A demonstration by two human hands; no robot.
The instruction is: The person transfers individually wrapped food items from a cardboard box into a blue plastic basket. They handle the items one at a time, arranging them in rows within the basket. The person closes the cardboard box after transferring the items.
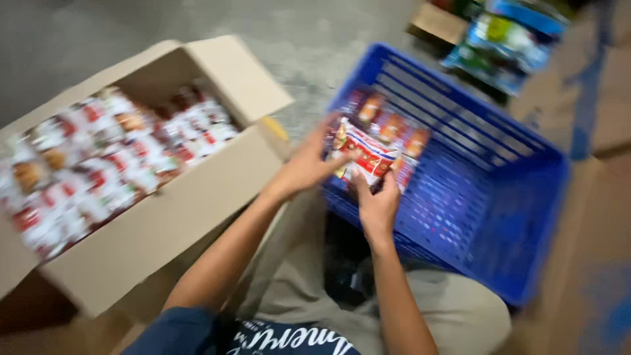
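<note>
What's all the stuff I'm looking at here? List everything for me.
Cardboard box: one, tan, open, at left on the floor.
Packets in the box: many, too blurred to count, red and white, filling the box.
Plastic crate: one, blue, slatted, at right.
Packets in the crate: a few, orange and red, at its near-left corner.
Held packet: one that I can tell, red, white and blue, over the crate's near edge.
Stacked goods: blurred, blue and green, top right.
Floor: grey concrete.
Left hand: on the held packet's left side.
Right hand: gripping the held packet from below.
</note>
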